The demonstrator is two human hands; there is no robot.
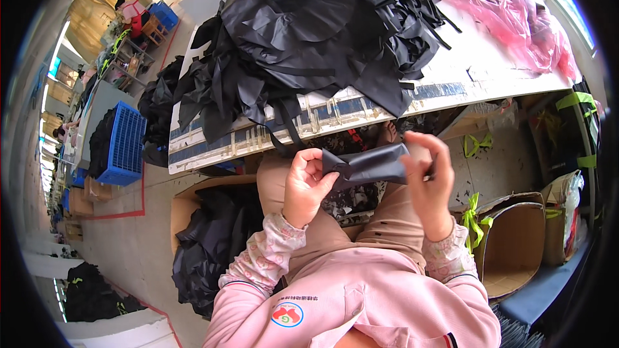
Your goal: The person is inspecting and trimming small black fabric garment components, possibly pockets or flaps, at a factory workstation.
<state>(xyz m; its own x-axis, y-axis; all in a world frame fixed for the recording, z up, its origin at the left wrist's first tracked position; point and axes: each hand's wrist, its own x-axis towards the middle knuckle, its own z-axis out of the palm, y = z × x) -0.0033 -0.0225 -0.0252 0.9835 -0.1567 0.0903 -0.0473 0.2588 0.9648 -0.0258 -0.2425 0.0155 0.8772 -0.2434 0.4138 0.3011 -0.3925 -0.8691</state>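
Between my hands, above my lap, is a small piece of smooth black fabric (371,166), folded into a band. My left hand (305,183) pinches its left end between thumb and fingers. At the right end, my right hand (427,177) is raised with its fingers curled, smeared by motion; whether it grips the fabric I cannot tell. On the white table ahead lies a large heap of black fabric pieces (296,26), some with straps hanging over the near edge.
Pink plastic sheeting (490,13) covers the table's (516,80) far right. A cardboard box with black fabric (209,245) stands left of my legs, an open cardboard box (512,248) at right. Farther left are a blue crate (122,145) and a person in red (133,16).
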